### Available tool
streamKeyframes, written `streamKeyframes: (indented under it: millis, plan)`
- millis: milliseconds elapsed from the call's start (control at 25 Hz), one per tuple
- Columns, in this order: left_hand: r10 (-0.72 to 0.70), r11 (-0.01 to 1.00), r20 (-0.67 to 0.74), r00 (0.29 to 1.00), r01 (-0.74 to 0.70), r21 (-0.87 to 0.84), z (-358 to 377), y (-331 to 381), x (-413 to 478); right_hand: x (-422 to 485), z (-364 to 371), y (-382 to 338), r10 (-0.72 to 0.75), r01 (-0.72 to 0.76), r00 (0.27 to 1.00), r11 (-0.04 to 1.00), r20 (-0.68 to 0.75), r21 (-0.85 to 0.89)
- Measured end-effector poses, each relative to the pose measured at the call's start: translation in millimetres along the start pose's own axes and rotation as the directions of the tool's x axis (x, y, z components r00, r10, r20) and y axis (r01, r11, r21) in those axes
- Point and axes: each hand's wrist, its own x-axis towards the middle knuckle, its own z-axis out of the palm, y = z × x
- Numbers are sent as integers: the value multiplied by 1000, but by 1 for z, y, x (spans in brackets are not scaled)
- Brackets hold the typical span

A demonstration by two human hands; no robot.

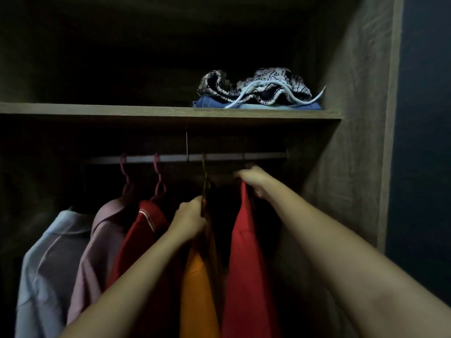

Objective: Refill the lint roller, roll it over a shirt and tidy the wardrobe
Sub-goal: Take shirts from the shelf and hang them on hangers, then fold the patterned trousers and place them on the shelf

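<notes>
Step in hand, as I judge it: tidying the wardrobe (353, 93). My left hand (190, 219) is curled round the hanger neck of the orange shirt (197, 289), and my right hand (253, 179) pinches the top of the red shirt (246, 264) just below the rail (170, 158). The next move calls for seating the red shirt's hook, which is too dark to make out, and evening the spacing. The red shirt hangs straight and smooth, rightmost in the row.
</notes>
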Motion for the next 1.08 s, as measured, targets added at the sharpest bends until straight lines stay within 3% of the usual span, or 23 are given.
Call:
streamKeyframes:
  millis: [200, 320, 400, 440, 480, 520, 560, 600, 640, 680, 720, 760, 840, 880, 920, 1000, 1080]
  plan:
    - [37, 999, 65, 997, -38, 10, -9, -3, -1, 0, 6, 27, -23, 29, 998, 993, 51, -116]
    - [47, 977, 99, 994, -66, 201, -14, 5, -8, -1, 2, 42, -11, 18, 998, 991, 56, -134]
    - [158, 929, -43, 987, -134, 345, -21, 18, -17, -7, -2, 31, -20, 34, 999, 947, 47, -320]
    - [292, 912, -192, 937, -213, 351, -27, 26, -22, -12, -5, 21, -81, 73, 997, 859, 7, -507]
    - [438, 885, -343, 831, -330, 330, -37, 35, -27, -18, -7, 12, -230, 135, 971, 733, -57, -666]
    - [555, 832, -475, 684, -458, 312, -51, 45, -32, -29, -9, -2, -456, 238, 884, 627, -102, -742]
    - [634, 757, -582, 509, -562, 333, -65, 51, -31, -44, -12, -18, -705, 396, 702, 507, -103, -766]
    - [662, 712, -631, 404, -602, 361, -81, 57, -28, -56, -16, -36, -883, 537, 466, 334, -57, -774]
    - [658, 712, -646, 387, -598, 368, -97, 63, -21, -68, -22, -58, -965, 617, 259, 186, -26, -765]
    - [625, 751, -637, 450, -569, 335, -112, 70, -13, -74, -29, -81, -989, 662, 145, 114, -23, -741]
    - [577, 801, -604, 550, -525, 287, -126, 78, -2, -74, -36, -105, -990, 690, 138, 119, -32, -714]
    - [531, 840, -566, 630, -477, 258, -136, 85, 10, -69, -41, -128, -976, 685, 213, 179, -41, -706]
    - [473, 881, -504, 723, -380, 281, -148, 98, 33, -51, -49, -168, -839, 579, 541, 324, 55, -748]
    - [453, 890, -482, 750, -345, 300, -152, 104, 42, -41, -50, -181, -705, 505, 694, 330, 148, -798]
    - [440, 893, -466, 768, -321, 315, -155, 108, 49, -32, -50, -190, -559, 444, 799, 301, 221, -844]
    - [458, 881, -409, 789, -343, 325, -162, 115, 63, -21, -45, -195, -374, 371, 885, 202, 278, -906]
    - [477, 871, -277, 834, -408, 273, -168, 121, 79, -13, -44, -193, -402, 365, 869, 126, 289, -923]
